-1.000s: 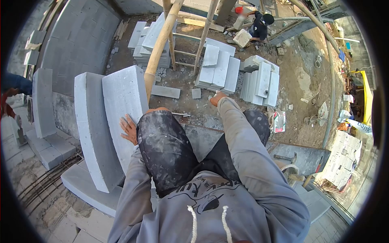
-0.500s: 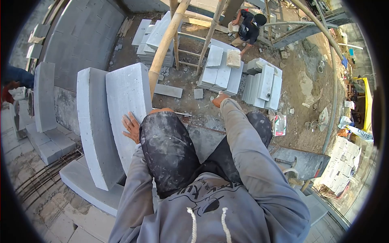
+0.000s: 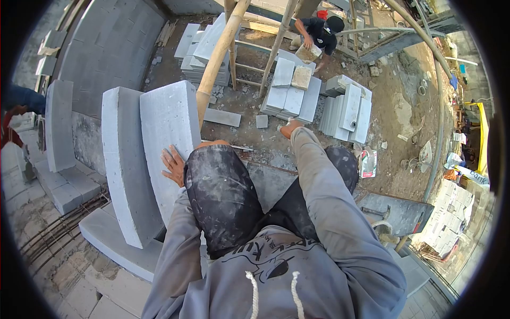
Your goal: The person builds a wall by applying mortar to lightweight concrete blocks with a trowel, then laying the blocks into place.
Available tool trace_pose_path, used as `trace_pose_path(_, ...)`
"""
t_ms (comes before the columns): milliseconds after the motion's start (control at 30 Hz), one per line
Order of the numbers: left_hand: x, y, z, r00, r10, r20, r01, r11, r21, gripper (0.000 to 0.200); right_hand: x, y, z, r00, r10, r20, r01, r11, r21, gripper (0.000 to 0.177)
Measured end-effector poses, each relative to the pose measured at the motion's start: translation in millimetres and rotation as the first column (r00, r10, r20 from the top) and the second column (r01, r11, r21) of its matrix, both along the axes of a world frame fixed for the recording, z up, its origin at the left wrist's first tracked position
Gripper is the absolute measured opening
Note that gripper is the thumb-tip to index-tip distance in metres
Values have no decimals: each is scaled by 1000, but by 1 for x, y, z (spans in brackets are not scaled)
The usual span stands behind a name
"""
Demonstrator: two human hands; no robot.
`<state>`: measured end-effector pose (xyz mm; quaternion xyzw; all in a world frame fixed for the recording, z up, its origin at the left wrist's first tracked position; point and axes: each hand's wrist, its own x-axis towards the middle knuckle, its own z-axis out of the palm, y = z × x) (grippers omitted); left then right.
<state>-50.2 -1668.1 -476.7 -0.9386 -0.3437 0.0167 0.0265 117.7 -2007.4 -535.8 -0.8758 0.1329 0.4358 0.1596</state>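
Observation:
My left hand [image 3: 173, 165] lies flat, fingers spread, against the face of an upright light-grey concrete block [image 3: 168, 114] beside my left knee. A second upright block [image 3: 126, 165] stands just left of that one. My right hand [image 3: 290, 128] is stretched out past my right knee, over the ground below. Its fingers are curled together, and a small pale spot shows at their tips; I cannot make out what it is. Beyond this hand lies a stack of grey blocks [image 3: 277, 101] with a rough tan block [image 3: 302, 77] on top.
A co-worker [image 3: 321, 34] bends behind the stack, holding another tan block [image 3: 308, 53]. Bamboo poles [image 3: 220, 56] slant up in front of me. More blocks [image 3: 345, 109] are stacked at right. A hammer [image 3: 378, 212] lies on a board near my right leg. Another person's arm [image 3: 21, 103] shows far left.
The co-worker has brought the tan block in one hand closer over the stack and leaned in. My hands hold nearly the same position. At far left, the other person's arm has shifted slightly.

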Motion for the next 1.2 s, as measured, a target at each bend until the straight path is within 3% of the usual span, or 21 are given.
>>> trace_pose_path(267,-1,3,-9,999,19,30,-18,998,-55,77,0,7,14,998,-39,49,34,996,88,67)
trace_pose_path(333,-1,4,-8,999,16,38,-14,998,-55,77,2,9,21,999,44,-3,-44,996,73,65)
trace_pose_path(567,2,0,0,1000,14,27,-13,999,-42,76,1,14,35,997,48,59,-53,995,89,63)
trace_pose_path(667,1,-1,4,1000,5,14,-5,1000,-29,76,1,15,37,1000,0,-9,1,992,127,62)
trace_pose_path(733,0,0,3,1000,9,8,-9,1000,-29,76,-3,17,37,994,6,112,-20,992,125,50)
trace_pose_path(833,0,1,-1,1000,1,5,-1,1000,-16,76,0,18,41,998,63,7,-63,990,122,59)
trace_pose_path(1033,2,0,10,999,33,1,-33,996,-78,80,-7,23,33,995,67,73,-77,987,144,57)
trace_pose_path(1100,-3,3,1,998,-37,52,40,997,-61,84,-9,25,28,987,128,93,-140,980,140,56)
trace_pose_path(1200,2,0,14,1000,8,9,-7,989,-150,90,-13,30,23,980,153,124,-170,974,147,56)
